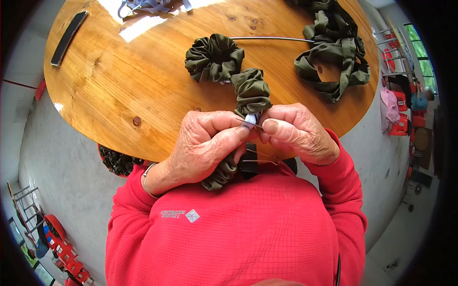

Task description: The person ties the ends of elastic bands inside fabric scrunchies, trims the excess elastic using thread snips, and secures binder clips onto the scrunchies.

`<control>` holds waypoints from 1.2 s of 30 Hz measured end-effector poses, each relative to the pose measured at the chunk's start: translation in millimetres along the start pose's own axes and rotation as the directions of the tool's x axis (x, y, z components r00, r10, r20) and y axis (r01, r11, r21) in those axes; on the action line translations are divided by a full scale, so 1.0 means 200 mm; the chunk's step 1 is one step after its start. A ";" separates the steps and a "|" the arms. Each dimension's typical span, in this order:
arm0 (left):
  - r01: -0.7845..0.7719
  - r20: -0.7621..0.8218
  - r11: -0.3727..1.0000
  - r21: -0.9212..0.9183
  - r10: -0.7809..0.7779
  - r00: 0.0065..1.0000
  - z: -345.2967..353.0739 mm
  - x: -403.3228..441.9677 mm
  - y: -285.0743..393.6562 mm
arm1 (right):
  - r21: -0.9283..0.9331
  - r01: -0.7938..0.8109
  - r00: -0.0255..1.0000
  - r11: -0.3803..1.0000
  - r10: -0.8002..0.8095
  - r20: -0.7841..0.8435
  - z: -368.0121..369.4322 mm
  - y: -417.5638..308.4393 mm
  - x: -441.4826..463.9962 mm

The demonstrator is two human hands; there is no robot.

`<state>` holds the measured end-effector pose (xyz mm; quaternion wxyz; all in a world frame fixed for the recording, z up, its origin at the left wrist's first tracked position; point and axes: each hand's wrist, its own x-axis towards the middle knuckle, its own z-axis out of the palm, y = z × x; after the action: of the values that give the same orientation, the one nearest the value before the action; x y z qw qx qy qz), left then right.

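Note:
Above the near edge of the table, my left hand (205, 143) pinches a white elastic band (249, 119) between thumb and forefinger. My right hand (298, 131) is closed at the same spot, its thumb and finger against the band. A thin dark strip or cord crosses the band between my fingertips; its kind is unclear. From the band, a gathered dark green scrunchie (252, 91) extends away onto the table. More gathered green fabric (220, 175) hangs below my left hand. Touching the upper end is another green scrunchie (214, 58).
Round wooden table (143, 90) bears loose green fabric loops (334, 62) at right, with a thin metal rod (272, 38) leading to them. Pale blue strips (151, 5) lie at the far edge, a black bar (69, 38) at left. A bucket of dark scraps (117, 161) stands below.

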<state>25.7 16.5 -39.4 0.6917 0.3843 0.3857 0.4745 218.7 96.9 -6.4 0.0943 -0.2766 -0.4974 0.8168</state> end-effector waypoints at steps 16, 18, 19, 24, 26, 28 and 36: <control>-0.013 0.014 1.000 -0.008 0.013 1.000 0.00 0.01 -0.02 | -0.085 -0.059 0.997 0.995 0.054 -0.063 0.00 0.02 -0.02; 0.004 0.020 1.000 0.012 -0.004 1.000 0.00 0.01 0.00 | -0.115 -0.040 0.998 0.993 0.034 -0.057 0.00 0.02 -0.02; 0.013 0.025 0.999 0.034 -0.014 1.000 0.00 0.01 0.00 | -0.135 -0.055 0.997 0.989 0.047 -0.061 0.01 0.01 -0.02; 0.030 0.016 0.997 0.066 -0.031 0.999 0.00 0.01 0.00 | -0.270 -0.055 0.995 0.961 0.031 -0.092 0.04 -0.01 -0.02; 0.031 0.018 0.997 0.066 -0.032 0.999 0.01 0.02 0.01 | -0.237 -0.061 0.997 0.970 0.047 -0.066 0.02 -0.01 -0.02; 0.026 0.022 0.999 0.046 -0.027 0.999 0.01 0.02 0.02 | -0.245 -0.047 0.998 0.968 0.034 -0.058 0.02 -0.02 -0.02; 0.041 0.004 0.999 0.025 -0.041 0.999 0.01 0.02 0.02 | -0.234 0.019 0.999 0.972 -0.029 -0.037 0.02 -0.03 -0.01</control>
<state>28.2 21.2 -35.6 0.6973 0.3860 0.3976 0.4546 216.9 96.1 0.0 0.0808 -0.2959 -0.5913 0.7458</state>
